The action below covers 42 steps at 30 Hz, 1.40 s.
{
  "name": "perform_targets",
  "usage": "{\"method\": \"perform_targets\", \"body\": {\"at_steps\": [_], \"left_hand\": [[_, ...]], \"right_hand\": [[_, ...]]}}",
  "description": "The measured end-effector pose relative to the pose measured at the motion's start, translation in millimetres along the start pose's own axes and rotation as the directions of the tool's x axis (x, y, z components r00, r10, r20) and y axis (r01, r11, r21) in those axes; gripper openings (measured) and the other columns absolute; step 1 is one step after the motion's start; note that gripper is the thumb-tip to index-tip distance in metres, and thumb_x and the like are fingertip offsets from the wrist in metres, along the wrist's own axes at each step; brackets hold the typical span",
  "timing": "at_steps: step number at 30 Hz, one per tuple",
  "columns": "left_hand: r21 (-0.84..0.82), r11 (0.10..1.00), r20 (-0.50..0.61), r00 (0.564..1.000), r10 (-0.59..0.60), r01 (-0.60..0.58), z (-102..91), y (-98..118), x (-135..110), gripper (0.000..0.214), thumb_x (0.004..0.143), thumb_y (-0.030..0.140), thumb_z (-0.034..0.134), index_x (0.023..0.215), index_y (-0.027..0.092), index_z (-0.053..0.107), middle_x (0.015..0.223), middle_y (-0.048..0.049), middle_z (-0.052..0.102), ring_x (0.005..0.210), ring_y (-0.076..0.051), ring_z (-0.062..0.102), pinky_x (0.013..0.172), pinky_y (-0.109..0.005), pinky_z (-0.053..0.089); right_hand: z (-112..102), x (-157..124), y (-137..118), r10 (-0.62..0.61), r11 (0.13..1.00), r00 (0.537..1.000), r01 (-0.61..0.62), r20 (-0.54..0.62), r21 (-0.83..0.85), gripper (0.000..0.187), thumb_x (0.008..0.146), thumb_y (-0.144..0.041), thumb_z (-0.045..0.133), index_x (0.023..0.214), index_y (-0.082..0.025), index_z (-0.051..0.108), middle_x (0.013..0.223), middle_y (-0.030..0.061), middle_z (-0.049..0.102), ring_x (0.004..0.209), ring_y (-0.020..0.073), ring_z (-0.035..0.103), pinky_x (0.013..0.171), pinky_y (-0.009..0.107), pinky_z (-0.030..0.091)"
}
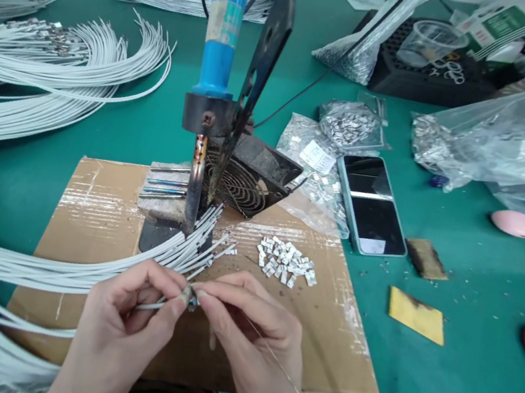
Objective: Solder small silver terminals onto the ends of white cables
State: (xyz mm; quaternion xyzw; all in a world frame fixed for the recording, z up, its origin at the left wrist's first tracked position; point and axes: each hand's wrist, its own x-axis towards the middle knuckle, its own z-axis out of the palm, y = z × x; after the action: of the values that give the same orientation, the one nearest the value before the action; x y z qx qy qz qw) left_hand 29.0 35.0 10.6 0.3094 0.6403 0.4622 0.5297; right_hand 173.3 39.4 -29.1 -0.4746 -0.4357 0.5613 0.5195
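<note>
Cardboard (96,242) covers the near middle of the green table (468,355), carrying a blue-handled soldering iron (227,14) clamped upright, a black fan (250,177) behind it and a heap of metal terminals (285,261) just right of it; a phone (371,205) lies farther right. Loose white cables (27,263) sweep in from the left beneath the iron, crowding the space just beyond the hands. Near the cardboard's front, the left hand (117,327) pinches one white wire (154,305) by its end, and the right hand (252,337) pinches a tiny terminal (192,298) against it.
</note>
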Motion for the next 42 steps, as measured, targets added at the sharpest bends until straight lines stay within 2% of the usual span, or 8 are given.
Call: {"method": "perform_targets", "body": {"at_steps": [3,8,10,12,16,23,28,42], "left_hand": [[-0.005,1.0,-0.016,1.0,-0.011,0.011,1.7,0,1,0.015,0.069,0.014,0.085,0.061,0.021,0.074,0.076,0.0004,0.077,0.071,-0.012,0.072,0.07,-0.013,0.058],[0.042,0.999,-0.035,0.999,0.004,-0.002,4.1,-1,4,0.015,0.068,0.015,0.086,0.062,0.02,0.074,0.078,0.0001,0.077,0.07,-0.011,0.072,0.069,-0.013,0.055],[0.057,0.998,-0.049,0.999,-0.004,0.007,4.6,-1,6,0.015,0.068,0.015,0.085,0.062,0.02,0.073,0.08,0.0002,0.077,0.07,-0.01,0.071,0.068,-0.012,0.054],[0.053,0.999,-0.059,0.998,-0.01,0.014,4.7,-1,9,0.016,0.069,0.015,0.085,0.061,0.019,0.072,0.081,0.0005,0.076,0.069,-0.01,0.07,0.067,-0.013,0.053],[0.034,0.999,-0.072,0.997,0.003,-0.001,3.6,-1,13,0.016,0.069,0.015,0.085,0.063,0.019,0.071,0.082,0.0007,0.076,0.067,-0.008,0.067,0.063,-0.011,0.05],[0.032,0.997,-0.09,0.993,0.076,-0.074,1.8,0,23,0.014,0.075,0.017,0.081,0.065,0.019,0.072,0.081,-0.0008,0.077,0.071,-0.012,0.072,0.064,-0.015,0.054],[0.052,0.993,-0.069,0.992,0.11,-0.106,0.0,1,29,0.014,0.077,0.016,0.081,0.066,0.018,0.072,0.079,-0.0016,0.078,0.068,-0.012,0.072,0.063,-0.014,0.055],[0.06,0.989,-0.07,0.987,0.142,-0.138,1.3,0,34,0.015,0.08,0.013,0.079,0.069,0.021,0.073,0.081,0.0012,0.078,0.068,-0.011,0.074,0.061,-0.013,0.056]], "right_hand": [[0,-1,-2,-0.019,0.998,1.0,0.018,-0.013,-0.066,0.018,0.094,-0.023,0.078,0.099,-0.036,0.09,0.08,0.0002,0.072,0.052,0.0088,0.053,0.046,0.021,0.042],[3,-10,-3,-0.018,0.988,0.996,0.004,-0.093,-0.156,0.037,0.112,-0.039,0.045,0.117,-0.028,0.08,0.085,0.0016,0.063,0.063,0.0149,0.054,0.061,0.029,0.049],[4,-13,-2,0.013,0.988,0.99,-0.035,-0.144,-0.152,0.031,0.113,-0.036,0.041,0.121,-0.027,0.07,0.086,0.0001,0.061,0.065,0.0158,0.053,0.061,0.029,0.045],[4,-14,-2,0.018,0.98,0.981,-0.056,-0.195,-0.191,0.02,0.111,-0.032,0.045,0.106,-0.027,0.064,0.084,-0.0015,0.058,0.068,0.0163,0.05,0.061,0.029,0.04],[3,-10,-4,-0.047,0.951,0.984,-0.008,-0.17,-0.31,0.034,0.109,-0.03,0.046,0.076,-0.024,0.045,0.077,-0.0023,0.044,0.068,0.0168,0.042,0.061,0.029,0.035],[10,1,-7,-0.203,0.934,0.975,0.163,-0.096,-0.318,0.023,0.102,-0.016,0.06,0.08,-0.024,0.058,0.111,0.0064,0.076,0.107,0.0217,0.072,0.09,0.031,0.054],[17,3,-9,-0.16,0.946,0.978,0.112,-0.137,-0.305,0.023,0.1,-0.016,0.065,0.08,-0.026,0.061,0.109,0.0049,0.082,0.102,0.0201,0.079,0.082,0.027,0.06],[19,15,-15,-0.161,0.939,0.972,0.098,-0.17,-0.33,0.023,0.095,-0.015,0.071,0.075,-0.025,0.064,0.104,0.0042,0.085,0.093,0.0182,0.082,0.081,0.024,0.062]]}}
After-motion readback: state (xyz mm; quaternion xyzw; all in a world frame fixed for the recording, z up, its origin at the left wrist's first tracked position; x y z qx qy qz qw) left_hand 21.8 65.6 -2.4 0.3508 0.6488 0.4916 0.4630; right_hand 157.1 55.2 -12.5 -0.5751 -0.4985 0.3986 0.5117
